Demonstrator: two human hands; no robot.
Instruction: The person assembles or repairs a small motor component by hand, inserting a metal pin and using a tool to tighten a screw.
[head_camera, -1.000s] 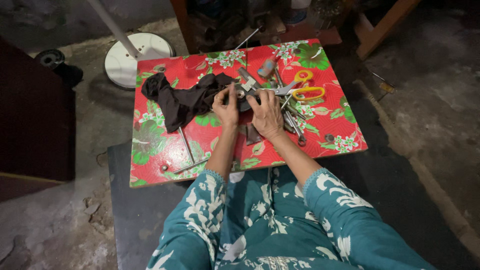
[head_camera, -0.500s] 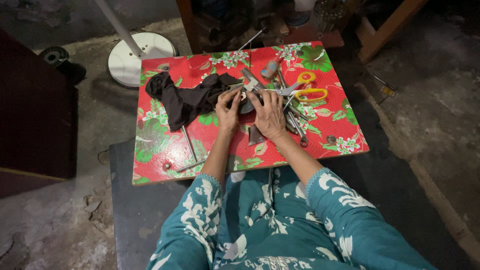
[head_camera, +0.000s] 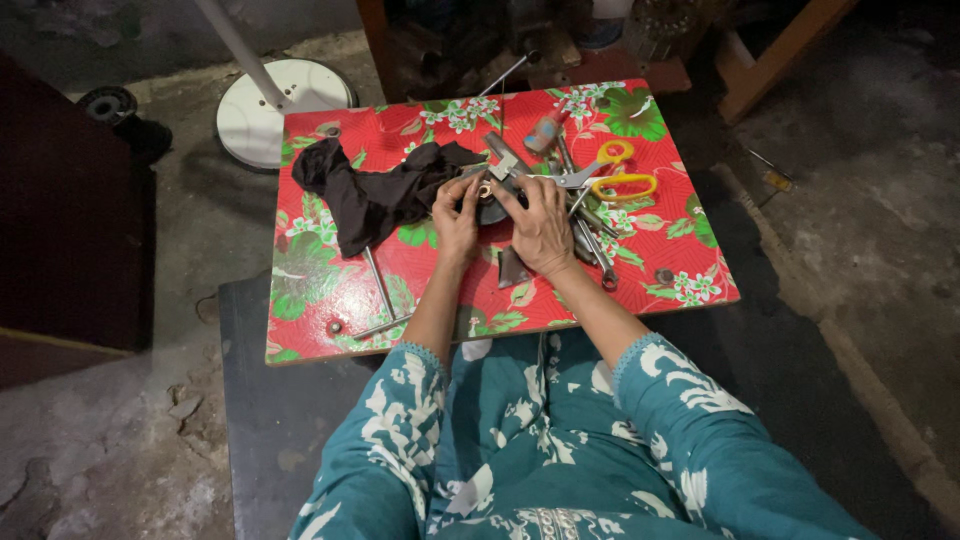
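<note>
while both my hands sit together at the middle of the red flowered table (head_camera: 320, 290), my left hand (head_camera: 457, 218) has its fingers (head_camera: 470, 190) pinched on a small round metal part (head_camera: 485, 188); my right hand (head_camera: 543, 225) curls its fingers over a dark round piece (head_camera: 494, 208) just beneath it, closed on it. the small part lies between the two hands, near the table's centre. a dark brown cloth (head_camera: 375, 190) lies crumpled just left of my left hand, touching the work area. yellow-handled scissors (head_camera: 610, 180) lie to the right, beside a heap of wrenches (head_camera: 595, 245) partly under my right hand. a thin metal rod (head_camera: 379, 283) lies nearer the front edge. white round stand base (head_camera: 270, 105) on the floor behind the table.
</note>
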